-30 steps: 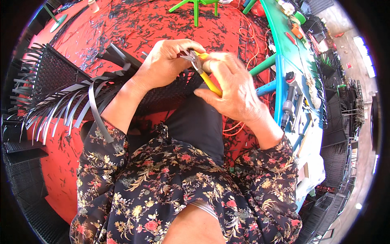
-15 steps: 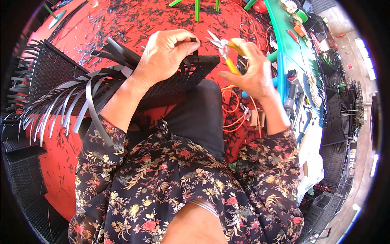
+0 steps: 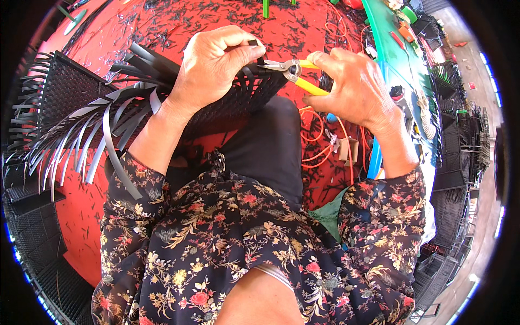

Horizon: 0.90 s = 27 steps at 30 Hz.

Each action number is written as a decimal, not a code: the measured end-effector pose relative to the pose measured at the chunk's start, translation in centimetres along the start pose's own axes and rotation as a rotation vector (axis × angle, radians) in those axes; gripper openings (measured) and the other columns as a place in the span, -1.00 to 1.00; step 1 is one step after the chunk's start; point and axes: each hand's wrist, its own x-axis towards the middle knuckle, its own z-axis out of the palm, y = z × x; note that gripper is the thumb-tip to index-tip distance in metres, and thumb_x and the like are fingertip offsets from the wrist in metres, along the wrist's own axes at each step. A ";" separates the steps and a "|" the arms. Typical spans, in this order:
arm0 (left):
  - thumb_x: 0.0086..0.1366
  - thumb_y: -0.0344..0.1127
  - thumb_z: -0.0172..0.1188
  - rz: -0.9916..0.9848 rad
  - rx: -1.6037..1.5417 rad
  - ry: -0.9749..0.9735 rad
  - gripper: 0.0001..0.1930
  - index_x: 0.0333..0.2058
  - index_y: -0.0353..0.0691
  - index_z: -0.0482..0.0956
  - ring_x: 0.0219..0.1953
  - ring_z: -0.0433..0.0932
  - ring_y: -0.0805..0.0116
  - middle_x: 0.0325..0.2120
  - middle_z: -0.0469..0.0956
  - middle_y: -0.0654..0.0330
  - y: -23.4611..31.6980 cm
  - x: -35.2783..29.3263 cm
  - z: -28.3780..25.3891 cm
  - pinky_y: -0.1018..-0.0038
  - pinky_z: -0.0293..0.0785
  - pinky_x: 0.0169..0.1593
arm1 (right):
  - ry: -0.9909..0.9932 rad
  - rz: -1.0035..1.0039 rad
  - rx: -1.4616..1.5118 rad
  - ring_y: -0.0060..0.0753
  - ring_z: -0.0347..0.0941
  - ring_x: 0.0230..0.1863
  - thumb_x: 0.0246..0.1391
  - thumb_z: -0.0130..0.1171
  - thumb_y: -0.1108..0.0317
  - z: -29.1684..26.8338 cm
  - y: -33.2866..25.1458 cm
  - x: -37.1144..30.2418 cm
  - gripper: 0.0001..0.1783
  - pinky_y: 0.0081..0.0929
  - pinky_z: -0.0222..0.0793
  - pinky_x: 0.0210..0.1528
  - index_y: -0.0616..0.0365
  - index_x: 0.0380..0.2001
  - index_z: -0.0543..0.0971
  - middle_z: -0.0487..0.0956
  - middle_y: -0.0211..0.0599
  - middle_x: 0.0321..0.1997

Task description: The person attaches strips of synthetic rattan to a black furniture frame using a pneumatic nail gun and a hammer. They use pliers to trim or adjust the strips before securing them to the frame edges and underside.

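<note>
Okay, left grip (image 3: 214,65) pinches a strip (image 3: 261,59) by the panel (image 3: 252,91), right grip (image 3: 356,84) holds cutters (image 3: 294,71); pull that strip taut.

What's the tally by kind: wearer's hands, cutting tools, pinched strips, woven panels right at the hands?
Hands (left hand, right hand): 2
Yellow-handled snips: 1
Pinched black strip: 1
Black woven panel: 1
Total: 5

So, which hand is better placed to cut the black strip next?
The right hand, probably: it holds yellow-handled cutters, blades near the black strip, which the left hand pinches.
</note>
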 end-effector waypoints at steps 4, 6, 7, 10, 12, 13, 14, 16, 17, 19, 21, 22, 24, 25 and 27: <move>0.19 -0.35 0.18 0.036 0.017 -0.006 -0.85 -0.43 -0.33 0.58 -0.63 0.32 0.61 -0.70 0.41 0.28 -0.1 0.0 0.0 0.57 0.25 -0.52 | -0.052 -0.056 -0.095 -0.04 0.51 -0.39 -0.24 0.22 0.05 -0.4 0.0 0.9 -0.60 -0.16 0.42 -0.33 0.11 -0.39 0.51 0.52 -0.10 -0.51; 0.19 -0.34 0.18 0.047 0.035 -0.026 -0.85 -0.43 -0.33 0.59 -0.61 0.35 0.63 -0.68 0.44 0.29 -0.1 0.1 -0.1 0.59 0.27 -0.51 | -0.040 -0.109 -0.071 -0.06 0.51 -0.40 -0.20 0.20 0.04 -0.1 0.7 1.2 -0.62 -0.17 0.42 -0.34 0.11 -0.41 0.50 0.52 -0.10 -0.51; 0.19 -0.34 0.19 0.052 0.046 -0.036 -0.85 -0.43 -0.33 0.59 -0.60 0.37 0.64 -0.68 0.45 0.29 0.0 0.1 -0.1 0.60 0.28 -0.51 | -0.033 -0.136 -0.058 -0.07 0.51 -0.40 -0.18 0.19 0.04 0.2 1.0 1.3 -0.63 -0.17 0.42 -0.35 0.11 -0.42 0.50 0.52 -0.11 -0.51; 0.20 -0.43 0.17 -0.092 -0.065 -0.083 -0.91 -0.40 -0.33 0.59 -0.47 0.50 0.61 -0.57 0.55 0.31 0.7 0.2 -0.4 0.66 0.40 -0.34 | -0.005 -0.130 -0.008 -0.10 0.52 -0.38 -0.16 0.21 0.06 1.4 2.0 1.1 -0.63 -0.21 0.43 -0.36 0.11 -0.37 0.52 0.54 -0.12 -0.45; 0.19 -0.43 0.17 -0.062 -0.098 -0.106 -0.92 -0.39 -0.31 0.60 -0.46 0.50 0.61 -0.60 0.54 0.31 0.8 0.1 -0.5 0.65 0.41 -0.33 | 0.062 -0.065 0.140 -0.13 0.53 -0.38 -0.19 0.25 0.09 2.4 2.4 0.2 -0.61 -0.26 0.45 -0.33 0.09 -0.30 0.53 0.55 -0.13 -0.40; 0.18 -0.44 0.18 -0.049 -0.114 -0.114 -0.93 -0.39 -0.30 0.60 -0.46 0.50 0.61 -0.62 0.54 0.31 0.8 0.0 -0.6 0.65 0.41 -0.33 | 0.094 -0.036 0.215 -0.14 0.53 -0.37 -0.20 0.27 0.11 2.5 2.5 -0.1 -0.59 -0.28 0.46 -0.32 0.09 -0.27 0.53 0.56 -0.14 -0.38; 0.15 -0.45 0.20 -0.060 -0.130 -0.191 -0.88 -0.31 -0.30 0.60 -0.43 0.51 0.58 -0.56 0.55 0.30 0.9 -0.1 -1.1 0.61 0.44 -0.28 | 0.051 0.143 0.347 -0.29 0.54 -0.32 -0.20 0.30 0.12 1.6 2.3 -1.2 -0.52 -0.38 0.46 -0.27 0.09 -0.17 0.52 0.57 -0.21 -0.28; 0.14 -0.44 0.21 0.097 -0.123 -0.318 -0.79 -0.22 -0.30 0.56 -0.41 0.52 0.55 -0.52 0.56 0.29 0.8 -0.2 -1.4 0.59 0.43 -0.23 | 0.247 0.342 0.453 -0.46 0.50 -0.26 -0.16 0.30 0.14 3.0 4.7 -4.7 -0.50 -0.45 0.43 -0.24 0.16 -0.15 0.51 0.56 -0.27 -0.25; 0.13 -0.43 0.22 0.178 -0.125 -0.389 -0.74 -0.17 -0.31 0.54 -0.40 0.52 0.54 -0.49 0.57 0.29 0.5 -0.1 -1.2 0.58 0.43 -0.21 | 0.173 0.482 0.523 -0.49 0.45 -0.15 -0.16 0.33 0.15 3.5 7.8 -7.8 -0.46 -0.50 0.40 -0.15 0.23 -0.12 0.49 0.53 -0.29 -0.20; 0.06 -0.16 0.30 0.162 -0.109 -0.465 -0.40 0.05 -0.31 0.37 -0.25 0.50 0.48 -0.34 0.57 0.25 0.5 0.5 -1.8 0.51 0.35 -0.06 | 0.208 0.775 0.449 -0.37 0.42 -0.15 -0.20 0.36 0.05 5.0 12.9 -14.8 -0.32 -0.50 0.32 -0.08 0.35 -0.09 0.46 0.49 -0.17 -0.20; 0.02 -0.01 0.30 0.176 -0.113 -0.385 -0.25 0.12 -0.32 0.29 -0.18 0.48 0.47 -0.29 0.56 0.23 0.4 0.6 -1.5 0.47 0.30 0.00 | 0.061 1.150 0.300 -0.08 0.28 0.12 -0.20 0.33 -0.10 6.1 18.5 -22.8 -0.09 -0.32 0.13 0.18 0.39 0.08 0.33 0.38 0.06 0.05; -0.03 0.11 0.29 0.095 -0.203 -0.354 -0.13 0.17 -0.31 0.23 -0.11 0.45 0.43 -0.21 0.54 0.20 0.1 0.6 -1.5 0.45 0.26 0.05 | 0.072 1.282 0.225 -0.03 0.23 0.18 -0.20 0.31 -0.12 5.8 19.7 -26.2 -0.04 -0.28 0.07 0.22 0.40 0.12 0.27 0.34 0.10 0.10; 0.07 -0.03 0.24 0.124 -0.285 -0.262 -0.29 0.12 -0.34 0.30 -0.08 0.49 0.20 -0.19 0.54 0.03 0.0 0.4 -1.4 0.35 0.33 0.03 | 0.104 1.471 0.142 0.05 0.16 0.24 -0.19 0.27 -0.18 7.8 24.0 -35.0 0.04 -0.21 -0.03 0.28 0.40 0.18 0.17 0.29 0.16 0.17; 0.12 -0.11 0.20 0.144 -0.325 -0.205 -0.37 0.10 -0.36 0.31 -0.08 0.52 0.03 -0.20 0.56 -0.10 -0.4 0.3 -1.2 0.26 0.39 0.00 | 0.122 1.536 0.118 0.09 0.14 0.25 -0.18 0.24 -0.20 8.7 26.2 -39.4 0.07 -0.18 -0.08 0.30 0.39 0.20 0.13 0.27 0.17 0.19; 0.07 -0.02 0.25 0.285 -0.060 -0.111 -0.34 0.07 -0.33 0.36 -0.05 0.48 0.19 -0.16 0.53 0.04 0.1 0.0 -0.9 0.35 0.30 0.06 | 0.075 1.514 -0.289 0.06 0.20 0.21 -0.16 0.24 -0.18 9.9 28.1 -46.0 -0.02 -0.21 -0.01 0.27 0.40 0.14 0.24 0.31 0.16 0.16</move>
